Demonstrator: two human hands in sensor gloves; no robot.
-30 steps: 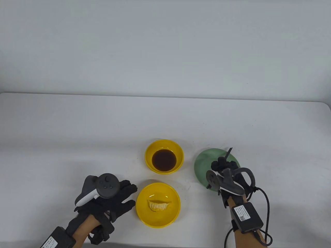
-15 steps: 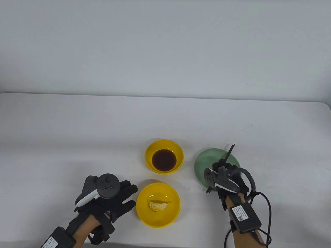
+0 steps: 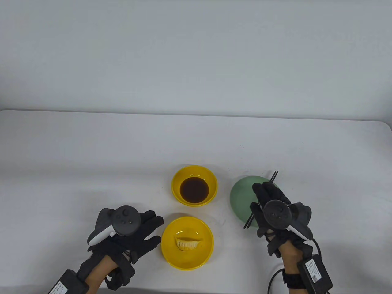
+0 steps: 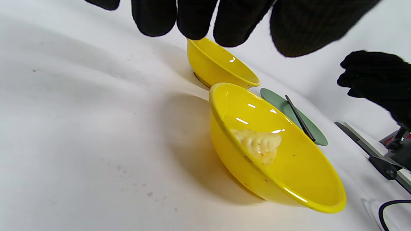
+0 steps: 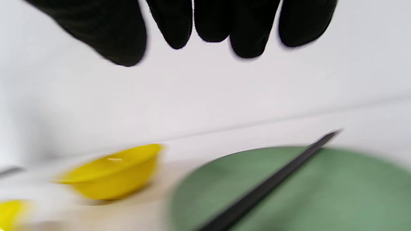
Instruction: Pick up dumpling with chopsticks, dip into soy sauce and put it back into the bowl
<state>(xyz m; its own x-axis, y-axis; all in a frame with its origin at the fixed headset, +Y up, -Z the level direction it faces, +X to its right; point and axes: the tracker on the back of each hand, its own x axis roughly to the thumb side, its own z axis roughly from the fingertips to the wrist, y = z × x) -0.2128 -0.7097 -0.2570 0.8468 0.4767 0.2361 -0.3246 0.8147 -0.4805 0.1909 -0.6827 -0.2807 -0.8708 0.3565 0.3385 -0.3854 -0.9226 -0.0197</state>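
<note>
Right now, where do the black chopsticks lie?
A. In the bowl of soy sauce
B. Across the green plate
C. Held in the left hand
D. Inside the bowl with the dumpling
B: the chopsticks rest across the green plate, under the open right hand, whose fingers do not grip them.

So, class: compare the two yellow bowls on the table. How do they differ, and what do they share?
The far yellow bowl holds dark soy sauce; the near yellow bowl holds a pale pleated dumpling. The far one sits beside the green plate; the near one lies close to the left hand. Both look alike in colour, shape and size, and stand upright.
</note>
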